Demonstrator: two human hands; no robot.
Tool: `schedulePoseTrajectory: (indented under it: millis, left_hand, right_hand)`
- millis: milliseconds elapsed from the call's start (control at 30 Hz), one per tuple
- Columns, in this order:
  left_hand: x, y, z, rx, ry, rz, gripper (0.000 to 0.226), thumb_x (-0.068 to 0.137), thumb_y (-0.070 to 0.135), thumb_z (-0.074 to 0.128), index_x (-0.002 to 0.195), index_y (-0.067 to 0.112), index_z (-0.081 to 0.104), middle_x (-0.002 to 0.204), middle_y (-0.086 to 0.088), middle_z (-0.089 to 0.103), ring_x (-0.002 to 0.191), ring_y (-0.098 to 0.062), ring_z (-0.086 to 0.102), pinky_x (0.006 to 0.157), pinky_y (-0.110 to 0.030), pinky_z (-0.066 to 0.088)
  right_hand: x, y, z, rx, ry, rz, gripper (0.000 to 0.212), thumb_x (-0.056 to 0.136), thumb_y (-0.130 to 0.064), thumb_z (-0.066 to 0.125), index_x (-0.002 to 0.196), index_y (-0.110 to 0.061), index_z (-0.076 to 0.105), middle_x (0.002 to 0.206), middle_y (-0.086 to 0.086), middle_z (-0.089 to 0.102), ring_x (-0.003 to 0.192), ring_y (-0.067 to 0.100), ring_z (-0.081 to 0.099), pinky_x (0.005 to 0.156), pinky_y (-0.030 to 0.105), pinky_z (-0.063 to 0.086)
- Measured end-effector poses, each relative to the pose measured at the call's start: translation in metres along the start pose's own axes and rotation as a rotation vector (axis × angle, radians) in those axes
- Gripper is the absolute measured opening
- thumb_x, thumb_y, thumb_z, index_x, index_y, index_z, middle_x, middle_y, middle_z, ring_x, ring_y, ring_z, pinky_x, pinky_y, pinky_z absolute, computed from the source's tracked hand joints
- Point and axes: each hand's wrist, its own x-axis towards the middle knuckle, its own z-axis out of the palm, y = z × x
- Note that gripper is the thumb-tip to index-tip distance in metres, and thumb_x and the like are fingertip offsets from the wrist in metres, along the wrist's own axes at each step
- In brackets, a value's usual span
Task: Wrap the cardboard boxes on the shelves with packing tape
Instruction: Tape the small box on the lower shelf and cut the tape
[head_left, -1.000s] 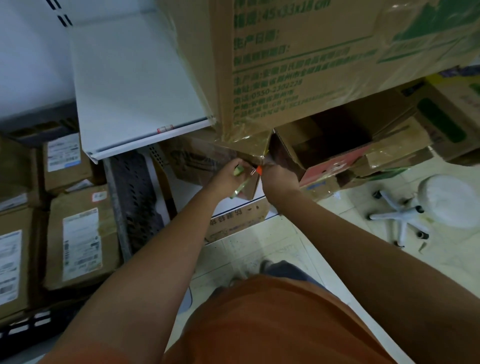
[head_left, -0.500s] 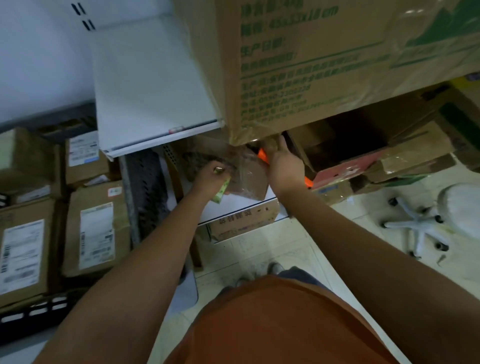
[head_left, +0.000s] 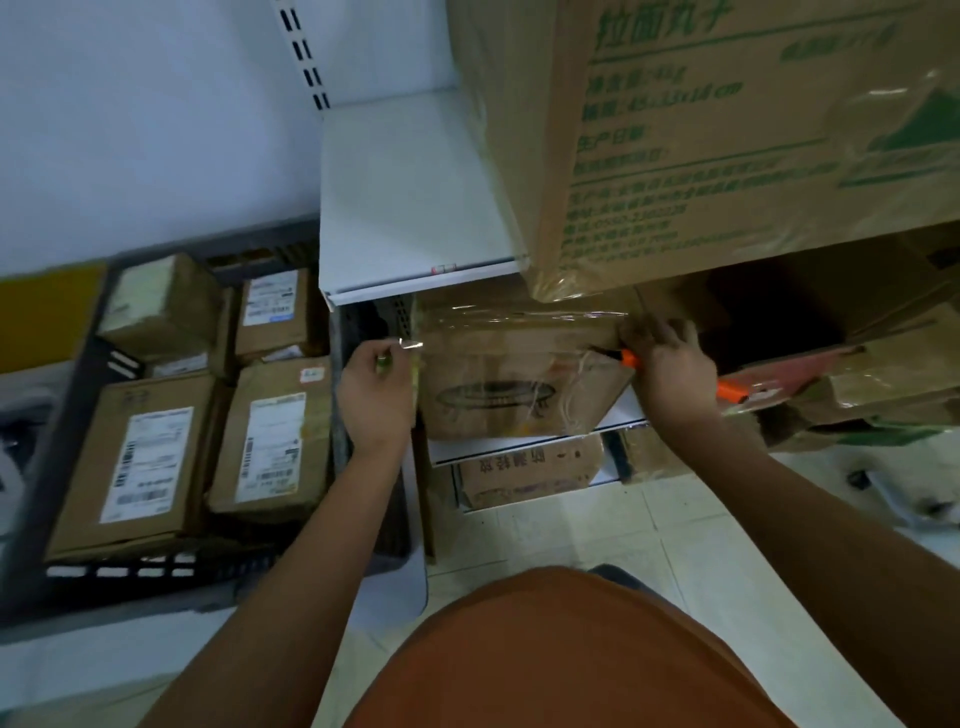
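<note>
1. The left hand (head_left: 376, 395) pinches the clear packing tape (head_left: 519, 315).
2. The tape stretches across under the big cardboard box (head_left: 727, 145) on the white shelf (head_left: 410, 208).
3. The right hand (head_left: 670, 364) holds an orange box cutter (head_left: 730, 389).

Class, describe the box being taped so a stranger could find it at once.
Start at the huge green-printed cardboard carton on the white shelf. Directly beneath sits a brown cardboard box between both hands. Unlike its neighbours, it shows an oval dish drawing under clear tape.

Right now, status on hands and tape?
Left hand pinches tape roll end. Right hand holds orange cutter, pressing tape at box corner. Big box overhangs above.
</note>
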Motion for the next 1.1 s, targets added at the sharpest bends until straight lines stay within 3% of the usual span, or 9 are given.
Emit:
schedulePoseTrajectory:
  millis: [133,300,467,567,667,767,867,967,1100]
  left_hand:
    - [0.003,0.010,-0.024,-0.037,0.108,0.087,0.013,0.098,0.034,0.054,0.095,0.025,0.063,0.090,0.010,0.067,0.078,-0.010,0.062,0.068,-0.025,0.046]
    - [0.027,0.032,-0.036,-0.005,0.030,0.173,0.020,0.100,0.031,0.052,0.107,0.016,0.063,0.092,0.005,0.062,0.084,-0.012,0.058,0.067,-0.021,0.037]
    - [0.035,0.048,-0.030,0.090,-0.100,0.226,0.031,0.095,0.019,0.063,0.119,0.001,0.061,0.110,-0.021,0.067,0.100,-0.034,0.063,0.077,-0.029,0.045]
    - [0.039,0.047,-0.028,0.097,-0.168,0.210,0.035,0.095,0.017,0.063,0.123,-0.003,0.061,0.120,-0.022,0.065,0.112,-0.034,0.060,0.084,-0.026,0.041]
    - [0.044,0.042,-0.019,0.167,-0.273,0.247,0.034,0.092,0.020,0.065,0.120,0.001,0.063,0.117,-0.020,0.066,0.111,-0.034,0.062,0.085,-0.029,0.045]
    - [0.041,0.032,-0.007,0.335,-0.446,0.344,0.046,0.090,0.025,0.068,0.130,0.008,0.054,0.124,-0.016,0.061,0.113,-0.032,0.059,0.082,-0.029,0.042]
    - [0.041,0.018,-0.002,0.509,-0.575,0.387,0.057,0.088,0.041,0.071,0.135,0.017,0.050,0.129,-0.011,0.060,0.117,-0.031,0.058,0.087,-0.032,0.044]
    - [0.042,0.009,-0.007,0.534,-0.693,0.322,0.065,0.080,0.053,0.075,0.133,0.025,0.051,0.129,-0.003,0.061,0.114,-0.025,0.059,0.087,-0.030,0.046]
    - [0.036,0.003,-0.012,0.556,-0.636,0.232,0.053,0.078,0.056,0.075,0.118,0.026,0.056,0.119,-0.003,0.063,0.103,-0.024,0.061,0.084,-0.035,0.051]
  right_hand:
    - [0.006,-0.029,-0.008,0.073,-0.122,0.221,0.035,0.089,-0.005,0.053,0.119,-0.016,0.067,0.119,0.018,0.058,0.108,0.039,0.053,0.072,0.038,0.051]
    - [-0.009,-0.045,-0.015,0.291,-0.129,0.299,0.023,0.097,-0.018,0.054,0.089,-0.003,0.069,0.084,0.017,0.069,0.078,0.035,0.068,0.071,0.041,0.057]
    - [-0.028,-0.038,-0.012,0.263,-0.113,0.372,0.022,0.100,-0.022,0.053,0.091,-0.008,0.066,0.078,0.006,0.066,0.068,0.024,0.062,0.062,0.035,0.053]
    - [-0.038,-0.037,-0.016,0.201,-0.110,0.415,0.023,0.102,-0.031,0.051,0.099,-0.014,0.065,0.074,0.002,0.057,0.065,0.024,0.059,0.058,0.029,0.043]
    - [-0.054,-0.039,-0.011,0.235,-0.125,0.409,0.027,0.103,-0.038,0.046,0.121,-0.025,0.063,0.109,0.011,0.068,0.075,0.025,0.068,0.057,0.028,0.044]
    - [-0.065,-0.041,0.005,0.255,-0.197,0.423,0.044,0.103,-0.038,0.042,0.147,-0.038,0.039,0.136,0.018,0.057,0.089,0.028,0.071,0.059,0.030,0.046]
    - [-0.072,-0.052,0.012,0.465,-0.151,0.444,0.060,0.101,-0.037,0.049,0.156,-0.031,0.025,0.119,0.015,0.067,0.087,0.027,0.070,0.067,0.035,0.053]
    - [-0.074,-0.071,0.012,0.802,-0.064,0.513,0.062,0.099,-0.034,0.057,0.153,-0.023,0.030,0.097,0.005,0.071,0.085,0.026,0.069,0.070,0.032,0.051]
    - [-0.056,-0.098,0.007,0.958,-0.056,0.490,0.059,0.097,-0.035,0.060,0.148,-0.017,0.037,0.083,-0.003,0.061,0.070,0.013,0.059,0.065,0.023,0.038]
